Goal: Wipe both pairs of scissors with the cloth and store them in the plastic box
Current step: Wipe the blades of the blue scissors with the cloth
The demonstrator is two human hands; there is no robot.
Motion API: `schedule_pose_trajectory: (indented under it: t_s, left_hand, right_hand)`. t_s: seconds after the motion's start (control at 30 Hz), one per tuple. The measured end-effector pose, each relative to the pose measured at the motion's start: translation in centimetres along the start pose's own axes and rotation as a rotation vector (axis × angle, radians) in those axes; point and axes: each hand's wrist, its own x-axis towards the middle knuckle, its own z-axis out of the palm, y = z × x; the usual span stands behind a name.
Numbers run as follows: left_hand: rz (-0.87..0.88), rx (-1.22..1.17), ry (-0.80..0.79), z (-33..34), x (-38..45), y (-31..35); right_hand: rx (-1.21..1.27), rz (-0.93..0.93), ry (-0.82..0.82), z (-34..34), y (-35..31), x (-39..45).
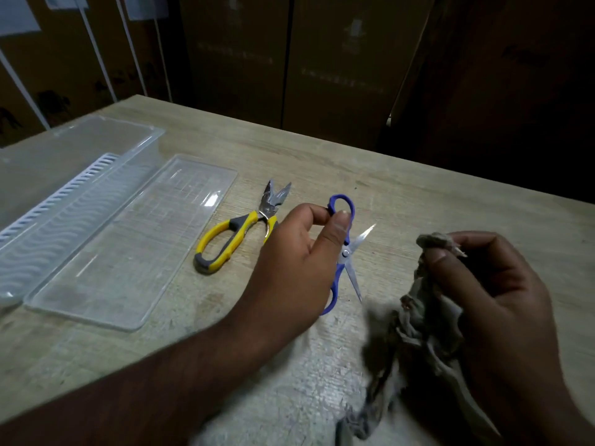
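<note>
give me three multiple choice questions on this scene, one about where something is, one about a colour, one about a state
1. Where do the yellow scissors lie?
A. inside the box
B. on the table between the lid and the left hand
C. under the cloth

2. What colour are the handles of the scissors in the left hand?
A. blue
B. red
C. green

3. How is the box now?
A. shut with its lid on
B. open, with its lid beside it
C. open, with both scissors inside

Answers
1. B: they rest on the table, just right of the lid and left of the hand.
2. A: the blue scissors show a blue loop above the thumb.
3. B: the lid lies flat on the table next to it, and neither pair is inside; the right hand holds the cloth.
</note>
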Motion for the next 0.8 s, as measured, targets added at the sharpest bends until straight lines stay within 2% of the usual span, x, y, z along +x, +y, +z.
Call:
schedule_pose_trajectory:
  t_s: [0.23,0.43,0.7,0.8]
  left_hand:
    - [0.063,0.058,-0.043,0.2,-0.6,0.0]
    - [0.054,-0.024,-0.133,0.7,-1.4,0.0]
    - [0.03,-0.042,-0.182,1.1,-2.2,0.6]
    - [0.008,-0.044,-0.188,0.9,-1.9,0.7]
  right_hand:
    - [-0.267,-0.261,0.023,-0.1,0.8,-0.5]
    - [-0.406,-0.371,-0.106,0.9,1.5,-1.1]
    - [-0.463,-0.397,-0.047,0.0,1.5,-0.4]
    - [-0.463,-0.284,0.011,-0.8,2.1,0.9]
